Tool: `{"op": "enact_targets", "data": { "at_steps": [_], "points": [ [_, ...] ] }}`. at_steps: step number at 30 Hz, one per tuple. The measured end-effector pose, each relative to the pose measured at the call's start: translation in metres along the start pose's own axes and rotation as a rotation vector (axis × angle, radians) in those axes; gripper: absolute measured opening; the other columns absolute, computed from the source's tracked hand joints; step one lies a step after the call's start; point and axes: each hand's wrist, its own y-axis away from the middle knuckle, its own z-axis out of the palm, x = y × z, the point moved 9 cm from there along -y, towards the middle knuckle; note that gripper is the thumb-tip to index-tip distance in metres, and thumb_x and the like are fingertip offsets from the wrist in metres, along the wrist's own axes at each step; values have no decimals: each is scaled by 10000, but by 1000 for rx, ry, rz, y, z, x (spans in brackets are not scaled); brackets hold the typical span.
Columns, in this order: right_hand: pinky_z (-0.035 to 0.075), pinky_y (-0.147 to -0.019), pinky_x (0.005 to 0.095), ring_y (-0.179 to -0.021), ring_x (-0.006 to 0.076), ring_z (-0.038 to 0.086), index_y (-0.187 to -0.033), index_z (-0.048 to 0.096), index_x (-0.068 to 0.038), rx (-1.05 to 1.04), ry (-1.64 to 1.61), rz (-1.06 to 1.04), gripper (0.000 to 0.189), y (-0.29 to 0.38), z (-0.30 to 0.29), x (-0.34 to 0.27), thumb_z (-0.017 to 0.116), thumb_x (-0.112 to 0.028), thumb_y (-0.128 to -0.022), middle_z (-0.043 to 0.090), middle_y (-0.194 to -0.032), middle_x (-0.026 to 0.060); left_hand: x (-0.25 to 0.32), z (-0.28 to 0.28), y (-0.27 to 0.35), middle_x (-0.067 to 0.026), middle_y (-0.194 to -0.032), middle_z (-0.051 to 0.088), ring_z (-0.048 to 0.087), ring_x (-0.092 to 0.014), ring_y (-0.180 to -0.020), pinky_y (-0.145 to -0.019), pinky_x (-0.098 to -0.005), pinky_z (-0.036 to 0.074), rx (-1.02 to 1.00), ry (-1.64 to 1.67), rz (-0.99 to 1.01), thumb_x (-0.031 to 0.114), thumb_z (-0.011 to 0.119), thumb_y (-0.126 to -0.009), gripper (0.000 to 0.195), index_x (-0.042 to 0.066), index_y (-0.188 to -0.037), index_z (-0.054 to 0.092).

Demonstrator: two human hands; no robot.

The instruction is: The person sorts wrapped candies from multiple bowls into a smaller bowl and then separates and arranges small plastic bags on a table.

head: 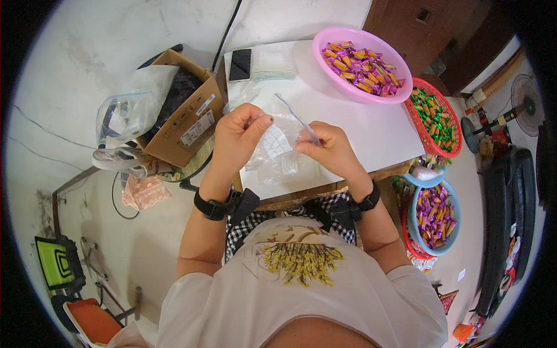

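A clear plastic zip bag (278, 141) is stretched between my two hands above the front part of the white table (370, 135). My left hand (243, 132) pinches one side of its top edge between thumb and fingers. On the other side, my right hand (328, 145) grips the plastic near the bluish zip strip (289, 104). White markings show on the bag, too blurred to read. More clear plastic lies under and around my hands, and I cannot tell where one bag ends and another begins.
At the table's back are a phone (240, 65) and a stack of flat bags (274, 65). A pink basin (320, 52) of purple-wrapped sweets stands back right, beside a red basket (457, 145) of green-wrapped ones. Left of the table is a cardboard box (182, 135); a blue basin (456, 217) stands lower right.
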Motion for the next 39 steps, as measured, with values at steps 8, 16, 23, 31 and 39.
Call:
{"op": "enact_targets", "data": {
  "at_steps": [8, 16, 23, 31, 39],
  "points": [
    [384, -568, 223, -651, 80, 486, -755, 626, 1, 136, -19, 5, 101, 3, -20, -9, 686, -77, -773, 573, -756, 29, -9, -16, -1, 66, -626, 477, 390, -23, -581, -512, -190, 329, 33, -28, -10, 191, 636, -846, 193, 20, -768, 594],
    [412, -585, 244, -646, 143, 527, -772, 647, -6, -46, 200, -4, 123, 0, -12, -25, 707, -110, -747, 590, -731, 61, -7, -21, -9, 53, -623, 511, 425, -26, -588, -518, -195, 349, 105, 100, -79, 158, 629, -839, 177, -10, -785, 639],
    [433, -581, 289, -648, 188, 538, -787, 655, -27, -71, 265, -354, 164, 3, 5, -49, 713, -174, -743, 596, -748, 59, 4, -21, -15, 40, -610, 522, 420, -27, -571, -519, -194, 365, 57, -66, 35, 153, 642, -828, 170, -7, -770, 636],
    [443, -622, 232, -660, 89, 535, -882, 627, -13, 202, -386, 104, 151, -7, -5, 0, 624, -162, -858, 631, -831, 34, 29, -45, -21, 13, -771, 546, 458, -33, -704, -609, -188, 387, 249, 215, 179, 174, 572, -888, 193, 14, -995, 590],
    [443, -670, 226, -724, 73, 532, -884, 623, -7, 514, -747, 86, 177, 10, -1, 11, 579, -178, -897, 632, -863, 40, -45, 4, 22, -14, -1009, 535, 520, -113, -897, -800, -320, 447, 290, 633, -264, 248, 485, -931, 268, 86, -1144, 471]
  ]
}}
